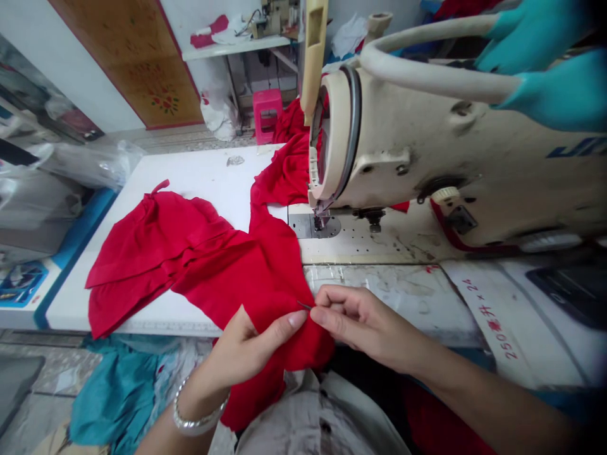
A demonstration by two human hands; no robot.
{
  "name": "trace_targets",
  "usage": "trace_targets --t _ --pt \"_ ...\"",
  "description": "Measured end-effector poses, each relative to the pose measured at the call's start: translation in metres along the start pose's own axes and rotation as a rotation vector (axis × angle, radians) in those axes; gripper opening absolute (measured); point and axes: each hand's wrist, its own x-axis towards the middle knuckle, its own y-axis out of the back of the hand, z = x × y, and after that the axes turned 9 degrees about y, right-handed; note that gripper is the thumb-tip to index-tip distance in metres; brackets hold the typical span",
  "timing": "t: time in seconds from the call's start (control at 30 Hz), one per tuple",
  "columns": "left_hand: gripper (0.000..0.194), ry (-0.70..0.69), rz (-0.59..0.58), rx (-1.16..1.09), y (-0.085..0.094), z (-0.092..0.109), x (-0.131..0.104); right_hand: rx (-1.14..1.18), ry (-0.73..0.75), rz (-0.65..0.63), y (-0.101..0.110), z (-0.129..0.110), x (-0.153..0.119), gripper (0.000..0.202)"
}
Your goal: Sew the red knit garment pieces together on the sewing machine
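Observation:
Red fabric lies across the white sewing table and hangs over its front edge toward my lap. My left hand, a silver bracelet at its wrist, grips the fabric with the thumb on top and the fingers hidden underneath. Close beside that thumb, my right hand pinches a thin, dark, pointed thing against the cloth. Its exact kind is too small to make out. Just beyond both hands stands the sewing machine, its needle area apart from the fabric I hold.
A gathered red piece spreads over the table's left side. More red cloth is heaped behind the machine head. Teal cloth lies below the table at left. A pink stool and another machine table stand farther back.

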Motion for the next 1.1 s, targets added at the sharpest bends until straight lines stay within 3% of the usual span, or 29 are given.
trace_targets --t 0.5,0.7,0.77,0.83,0.9,0.97,1.03,1.1 --pt "0.022 0.016 -0.046 -0.053 0.0 -0.005 0.0 0.022 -0.021 -0.012 0.005 0.008 -0.012 0.046" --pt "0.027 -0.023 -0.105 0.048 0.002 -0.005 0.002 0.025 -0.018 -0.025 -0.002 0.003 -0.005 0.048" --pt "0.032 -0.009 -0.152 0.068 0.003 -0.004 0.001 0.07 -0.027 0.029 -0.001 0.001 -0.004 0.051" --pt "0.036 0.012 -0.165 0.088 0.003 -0.004 -0.002 0.085 -0.022 0.188 0.013 0.0 -0.007 0.052" --pt "0.037 0.027 -0.157 0.132 0.001 -0.005 -0.005 -0.088 0.012 0.486 0.043 0.0 -0.017 0.052" --pt "0.035 0.03 -0.174 0.204 -0.004 -0.009 -0.006 -0.535 0.012 0.793 0.083 0.002 -0.029 0.05" --pt "0.034 0.021 -0.225 0.271 -0.012 -0.015 -0.003 -1.136 -0.108 0.919 0.12 0.008 -0.04 0.048" --pt "0.036 0.004 -0.228 0.301 -0.02 -0.021 0.005 -1.595 -0.136 0.904 0.139 0.015 -0.05 0.053"
